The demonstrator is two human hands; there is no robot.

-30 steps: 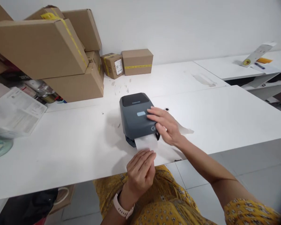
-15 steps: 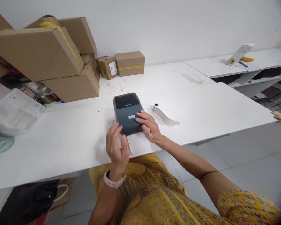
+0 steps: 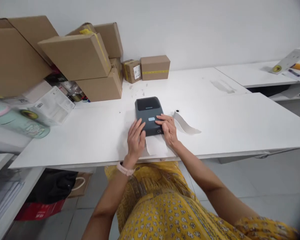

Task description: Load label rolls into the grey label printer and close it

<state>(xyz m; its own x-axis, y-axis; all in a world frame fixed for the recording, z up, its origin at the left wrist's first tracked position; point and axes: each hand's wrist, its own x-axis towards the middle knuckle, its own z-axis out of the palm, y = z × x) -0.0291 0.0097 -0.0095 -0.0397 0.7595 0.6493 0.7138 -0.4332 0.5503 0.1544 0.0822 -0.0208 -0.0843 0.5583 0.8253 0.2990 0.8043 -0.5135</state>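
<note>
A dark blue-grey label printer [image 3: 150,110] with a black window and a light blue button lies on the white table. My left hand [image 3: 135,136] rests at its near left corner, fingers spread along the edge. At the right side my right hand [image 3: 168,129] touches the top with its fingers spread, thumb near the front right corner. White paper [image 3: 156,145] sticks out from the printer's front edge toward me. Right of the printer, a small paper roll [image 3: 177,111] has its strip unrolled over the table.
Cardboard boxes [image 3: 77,56] are stacked at the left, with two smaller boxes [image 3: 155,67] by the wall. A mint bottle [image 3: 37,128] and a white package [image 3: 56,105] lie at the left. A tape roll [image 3: 277,69] and papers are at the far right.
The view has turned left, shifting the scene rightward. My left hand has come down onto the printer's left side. My right hand stays on its right side.
</note>
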